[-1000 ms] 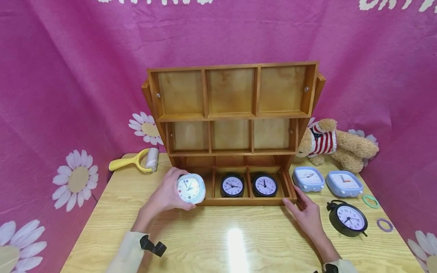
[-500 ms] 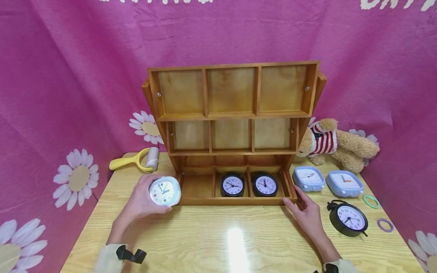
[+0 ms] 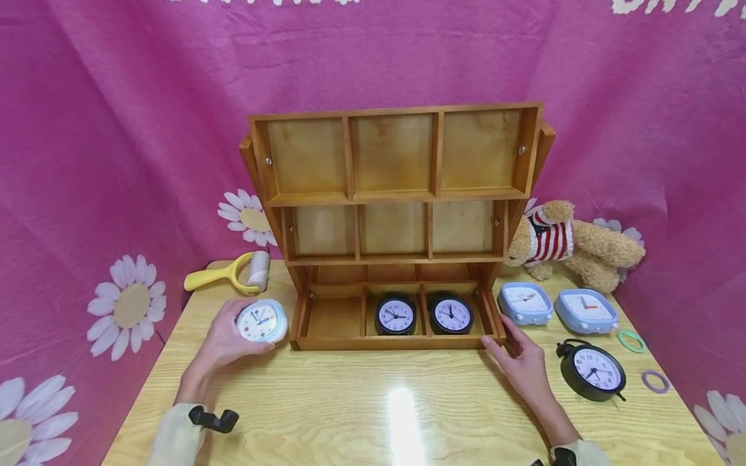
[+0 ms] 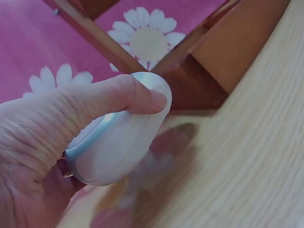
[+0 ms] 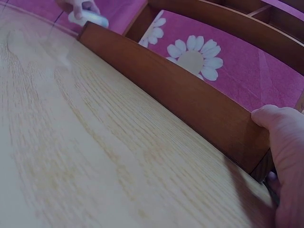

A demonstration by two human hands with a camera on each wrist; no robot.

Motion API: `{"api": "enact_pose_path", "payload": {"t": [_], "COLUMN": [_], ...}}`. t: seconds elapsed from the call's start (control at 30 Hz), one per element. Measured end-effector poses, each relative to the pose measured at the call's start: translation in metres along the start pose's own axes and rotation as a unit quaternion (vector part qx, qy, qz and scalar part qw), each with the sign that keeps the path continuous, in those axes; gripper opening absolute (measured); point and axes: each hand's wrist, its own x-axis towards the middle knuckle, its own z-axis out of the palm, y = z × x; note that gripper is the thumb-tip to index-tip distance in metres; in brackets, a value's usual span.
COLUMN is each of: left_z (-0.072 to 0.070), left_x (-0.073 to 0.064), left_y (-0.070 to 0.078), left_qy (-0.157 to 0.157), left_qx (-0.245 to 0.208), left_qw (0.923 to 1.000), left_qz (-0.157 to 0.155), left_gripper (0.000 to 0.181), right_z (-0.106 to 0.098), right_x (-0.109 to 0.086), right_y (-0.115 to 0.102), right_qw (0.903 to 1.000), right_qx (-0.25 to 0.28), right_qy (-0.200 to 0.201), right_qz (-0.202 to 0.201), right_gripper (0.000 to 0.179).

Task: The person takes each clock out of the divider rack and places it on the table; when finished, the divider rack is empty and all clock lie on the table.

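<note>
My left hand (image 3: 221, 340) grips a rounded white-and-light-blue alarm clock (image 3: 262, 321), thumb along its near edge, just left of the wooden display shelf (image 3: 350, 345). In the left wrist view the clock (image 4: 118, 147) hangs close over the table, a shadow and reflection below it. My right hand (image 3: 524, 366) holds the shelf's front right corner, thumb on the front board (image 5: 190, 104) and fingers along the side. Two round black clocks, one in the middle compartment (image 3: 396, 315) and one in the right compartment (image 3: 451, 315), sit in the bottom tier. Its left compartment and both upper tiers hold nothing.
Right of the shelf lie two light blue clocks (image 3: 526, 303) (image 3: 587, 312), a black twin-footed alarm clock (image 3: 593, 372), a green ring (image 3: 632, 342) and a purple ring (image 3: 655, 382). A teddy bear (image 3: 574, 246) lies behind them. A yellow-handled lint roller (image 3: 230, 273) rests back left.
My left hand has carried the white-and-light-blue clock leftward, from over the shelf's bottom left compartment to beside the shelf, and lower. My right hand stays on the shelf's corner.
</note>
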Motion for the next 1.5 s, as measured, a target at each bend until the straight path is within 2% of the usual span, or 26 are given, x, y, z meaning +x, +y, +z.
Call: {"api": "enact_pose_path", "payload": {"t": [0.5,0.6,0.73,0.83,0.9,1.07,1.2,1.3,1.5], "left_z": [0.006,0.004,-0.004,-0.009,-0.012,-0.014,-0.015,-0.014,-0.012], "left_x": [0.005,0.006,0.008,0.009,0.009,0.007,0.005,0.003,-0.003], "left_y": [-0.012,-0.013,-0.013,-0.012,-0.014,-0.019,-0.021,-0.021,-0.021], "left_qy": [-0.039,-0.054,-0.090,-0.114,-0.120,-0.114,-0.097,-0.080,-0.057], "left_qx": [-0.007,-0.012,-0.020,-0.027,-0.032,-0.047,-0.062,-0.057,-0.068], "left_qw": [0.9972,0.9960,0.9930,0.9907,0.9906,0.9914,0.9916,0.9929,0.9932], "left_qz": [-0.064,-0.070,-0.075,-0.068,-0.058,-0.044,-0.059,-0.066,-0.075], "left_gripper": [0.107,0.107,0.109,0.109,0.106,0.092,0.084,0.080,0.079], "right_z": [0.002,0.002,0.002,0.001,0.001,0.000,0.000,-0.001,-0.001], "right_x": [0.002,0.002,0.003,0.002,0.002,0.001,0.001,0.001,0.000], "right_y": [0.001,0.001,0.000,0.000,-0.001,-0.001,-0.001,-0.001,-0.002], "right_qw": [0.9999,0.9998,0.9998,0.9998,0.9998,0.9998,0.9999,0.9999,0.9999], "right_qx": [-0.011,-0.013,-0.010,-0.009,-0.007,-0.008,-0.009,-0.010,-0.011], "right_qy": [-0.009,-0.013,-0.013,-0.014,-0.016,-0.016,-0.011,-0.010,-0.010], "right_qz": [0.009,0.008,0.008,0.006,0.006,0.008,0.006,0.007,0.006], "right_gripper": [0.065,0.066,0.065,0.065,0.066,0.066,0.065,0.065,0.065]}}
